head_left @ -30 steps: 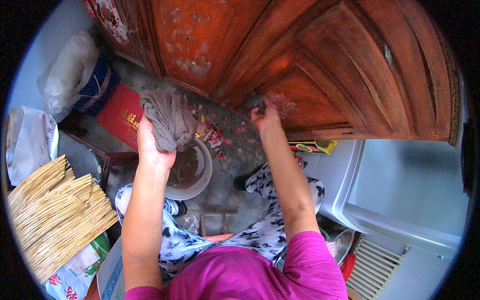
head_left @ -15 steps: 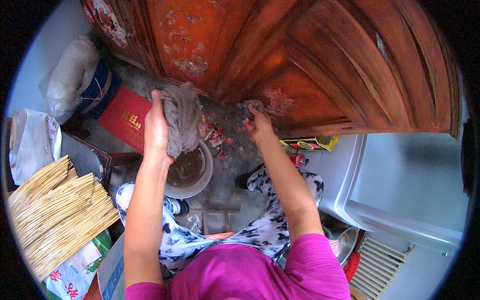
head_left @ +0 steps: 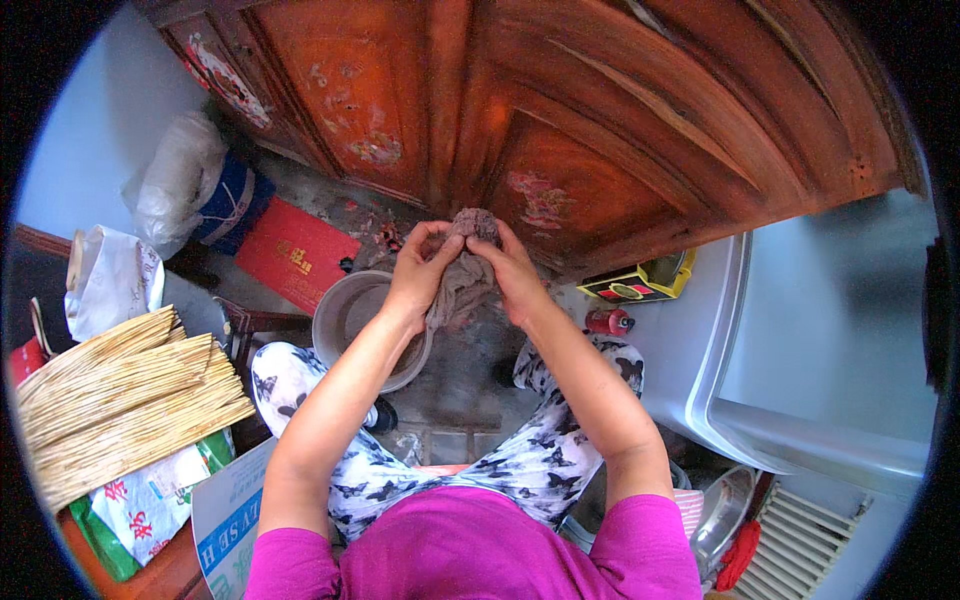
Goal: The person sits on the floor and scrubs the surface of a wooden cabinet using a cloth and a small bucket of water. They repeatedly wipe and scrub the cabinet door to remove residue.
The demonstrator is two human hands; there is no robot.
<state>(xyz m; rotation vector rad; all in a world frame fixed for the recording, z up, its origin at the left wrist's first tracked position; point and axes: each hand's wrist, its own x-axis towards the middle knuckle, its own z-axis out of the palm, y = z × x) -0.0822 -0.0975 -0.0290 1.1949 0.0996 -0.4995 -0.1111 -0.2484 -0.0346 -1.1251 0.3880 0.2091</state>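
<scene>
Both my hands are together in front of the wooden cabinet [head_left: 590,170]. My left hand [head_left: 420,275] is closed on a wet-looking grey cloth [head_left: 462,288], which hangs down between the hands. A brownish, rough-textured scouring pad [head_left: 474,222] sticks up at the top, pinched between the fingertips of both hands. My right hand [head_left: 512,275] is closed, with its thumb against the pad. Just left of the cloth, on the floor, stands a pale basin [head_left: 322,325], partly behind my left forearm. Torn, peeling picture remnants [head_left: 540,200] cling to the cabinet's lower panel.
At the left lie a red box [head_left: 290,250], a blue container [head_left: 232,210] with a plastic bag [head_left: 182,185], and a bundle of straw-coloured stalks [head_left: 130,400]. A yellow-and-black box [head_left: 640,280] and a red can [head_left: 608,321] stand beside a light-coloured appliance [head_left: 700,360] at the right.
My right hand has come away from the cabinet panel with the scouring pad. My left hand has brought the cloth right, and the two hands now meet. The view has shifted slightly.
</scene>
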